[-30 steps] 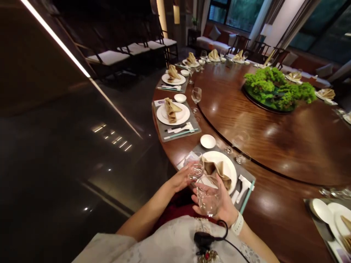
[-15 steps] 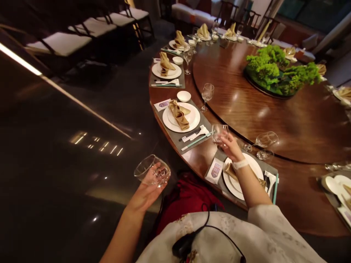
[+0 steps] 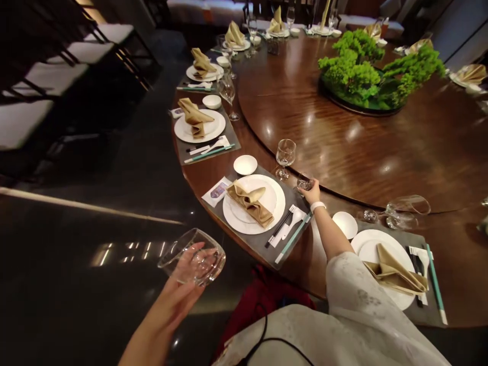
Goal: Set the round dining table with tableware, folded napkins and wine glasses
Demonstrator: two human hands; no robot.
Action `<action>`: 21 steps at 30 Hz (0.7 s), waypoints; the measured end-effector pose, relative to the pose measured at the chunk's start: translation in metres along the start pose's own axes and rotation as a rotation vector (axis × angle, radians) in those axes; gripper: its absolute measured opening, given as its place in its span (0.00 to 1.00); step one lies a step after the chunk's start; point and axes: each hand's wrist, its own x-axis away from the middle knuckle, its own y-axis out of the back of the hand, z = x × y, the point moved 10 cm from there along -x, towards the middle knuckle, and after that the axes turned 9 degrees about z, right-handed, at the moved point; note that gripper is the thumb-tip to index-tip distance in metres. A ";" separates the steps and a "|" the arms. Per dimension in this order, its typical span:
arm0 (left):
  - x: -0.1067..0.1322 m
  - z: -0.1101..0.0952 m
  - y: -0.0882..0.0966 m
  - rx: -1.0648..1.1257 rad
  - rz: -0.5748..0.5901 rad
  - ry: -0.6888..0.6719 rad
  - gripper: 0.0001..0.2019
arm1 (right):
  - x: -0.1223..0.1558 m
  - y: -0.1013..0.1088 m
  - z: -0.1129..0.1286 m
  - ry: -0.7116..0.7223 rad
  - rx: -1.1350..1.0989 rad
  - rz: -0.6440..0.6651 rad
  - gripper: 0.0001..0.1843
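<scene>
A clear glass tumbler [image 3: 171, 259] rests tilted in my left hand [image 3: 185, 290], held over the dark floor left of the table edge. My right hand [image 3: 313, 193] reaches across the table with its fingers closed around another glass tumbler [image 3: 304, 181]. This tumbler is low by the turntable's rim, right of a stemmed wine glass [image 3: 285, 152]; whether it touches the tabletop I cannot tell. Below that hand lies a place setting: a white plate [image 3: 280, 201] with a folded gold napkin [image 3: 257, 208], a small white bowl [image 3: 245, 165], and chopsticks [image 3: 280, 229] beside a white spoon [image 3: 295, 217].
The round wooden turntable [image 3: 278, 117] carries a green tree centrepiece [image 3: 358, 76]. At right, a wine glass [image 3: 409, 205] lies near another setting with a white bowl [image 3: 345, 224]. More settings ring the table. Chairs [image 3: 53, 79] stand at the far left.
My right hand has carried its tumbler forward to beside the wine glass at the neighbouring setting. My left hand still holds its tumbler. The view has shifted along the table.
</scene>
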 end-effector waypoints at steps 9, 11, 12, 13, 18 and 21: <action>-0.144 -0.088 0.024 -0.130 0.154 -0.145 0.31 | 0.016 -0.013 0.005 0.024 0.106 0.047 0.48; -0.201 -0.118 0.019 -0.149 0.162 -0.227 0.31 | 0.025 -0.010 0.009 0.006 0.115 0.027 0.53; -0.233 -0.131 0.018 -0.161 0.149 -0.258 0.32 | 0.031 -0.004 0.010 -0.026 0.122 0.001 0.55; -0.269 -0.142 0.016 -0.178 0.127 -0.279 0.33 | 0.039 0.003 0.010 -0.070 0.125 -0.035 0.57; -0.450 -0.168 -0.004 -0.385 -0.046 -0.253 0.36 | 0.128 0.058 0.018 -0.253 -0.046 -0.313 0.57; -0.535 -0.169 -0.026 -0.568 -0.090 -0.238 0.34 | 0.222 0.085 0.025 -0.387 -0.119 -0.557 0.55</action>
